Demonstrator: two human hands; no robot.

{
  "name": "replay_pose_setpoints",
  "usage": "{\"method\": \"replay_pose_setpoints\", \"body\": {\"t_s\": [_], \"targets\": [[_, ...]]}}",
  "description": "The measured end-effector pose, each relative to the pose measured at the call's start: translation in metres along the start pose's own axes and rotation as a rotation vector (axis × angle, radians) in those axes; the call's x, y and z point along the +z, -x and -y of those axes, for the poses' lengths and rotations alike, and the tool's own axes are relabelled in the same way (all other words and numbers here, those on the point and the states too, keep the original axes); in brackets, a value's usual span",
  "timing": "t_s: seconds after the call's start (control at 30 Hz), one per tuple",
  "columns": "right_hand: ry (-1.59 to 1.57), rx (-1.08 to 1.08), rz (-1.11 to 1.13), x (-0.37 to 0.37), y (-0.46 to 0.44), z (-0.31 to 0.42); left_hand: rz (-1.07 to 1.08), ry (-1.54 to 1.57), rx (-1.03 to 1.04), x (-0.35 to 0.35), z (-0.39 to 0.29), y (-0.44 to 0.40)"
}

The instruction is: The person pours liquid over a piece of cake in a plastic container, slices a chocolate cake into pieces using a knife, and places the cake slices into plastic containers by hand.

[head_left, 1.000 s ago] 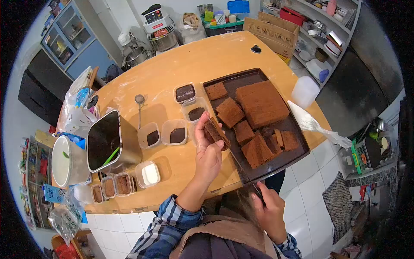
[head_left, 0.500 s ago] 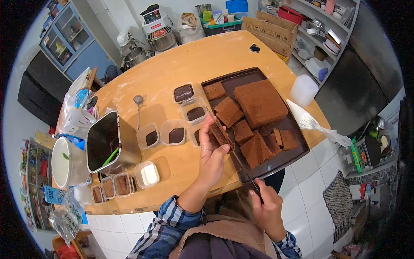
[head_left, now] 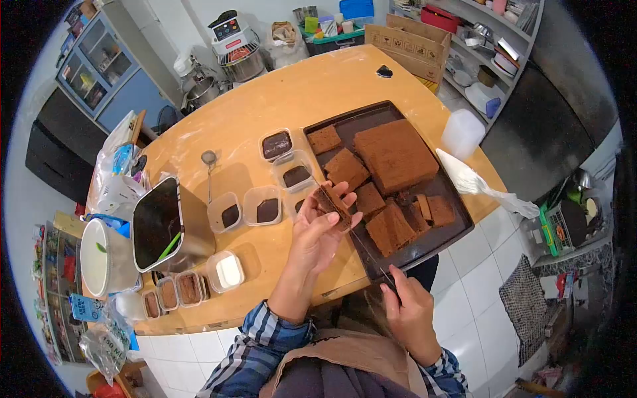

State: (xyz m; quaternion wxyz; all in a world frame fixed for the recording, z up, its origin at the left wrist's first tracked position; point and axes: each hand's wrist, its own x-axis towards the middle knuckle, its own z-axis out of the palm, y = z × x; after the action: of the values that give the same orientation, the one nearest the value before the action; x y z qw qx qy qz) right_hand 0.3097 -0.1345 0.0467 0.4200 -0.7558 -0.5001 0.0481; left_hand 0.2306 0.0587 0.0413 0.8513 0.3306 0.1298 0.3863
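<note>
My left hand (head_left: 310,235) has its fingers and thumb around a small piece of chocolate cake (head_left: 332,204), raised over the tray's near left side. A long knife (head_left: 371,257) is gripped in my right hand (head_left: 413,313), low in front of the tray. Its thin blade runs up to the held piece; whether it lies against the cake or inside it I cannot tell. On the dark baking tray (head_left: 371,114) sit a large cake block (head_left: 396,156) and several smaller cut pieces (head_left: 346,168). Clear tubs with dark bottoms (head_left: 263,207) stand left of my left hand.
Farther left are a deep metal container (head_left: 198,229) with a green-handled tool, a white bucket (head_left: 99,259) and filled small tubs (head_left: 190,288). A tub with white contents (head_left: 229,271) is near the front edge. A white piping bag (head_left: 484,186) lies right of the tray.
My left hand has turned and its fingers have spread more around the cake piece, tilting it. My right hand has shifted very slightly with the knife. The whole view has moved a little.
</note>
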Motion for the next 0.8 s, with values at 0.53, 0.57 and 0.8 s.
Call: {"method": "replay_pose_setpoints", "body": {"t_s": [0.53, 0.57, 0.8], "targets": [[0.070, -0.008, 0.007, -0.002, 0.001, -0.002, -0.062, 0.003, -0.016, 0.001, 0.002, 0.000], [0.064, -0.014, 0.004, -0.001, 0.001, -0.002, -0.074, 0.002, -0.012, 0.000, 0.001, 0.000], [0.084, -0.008, 0.026, -0.004, 0.002, -0.006, -0.022, 0.023, -0.045, 0.001, 0.008, 0.001]]}}
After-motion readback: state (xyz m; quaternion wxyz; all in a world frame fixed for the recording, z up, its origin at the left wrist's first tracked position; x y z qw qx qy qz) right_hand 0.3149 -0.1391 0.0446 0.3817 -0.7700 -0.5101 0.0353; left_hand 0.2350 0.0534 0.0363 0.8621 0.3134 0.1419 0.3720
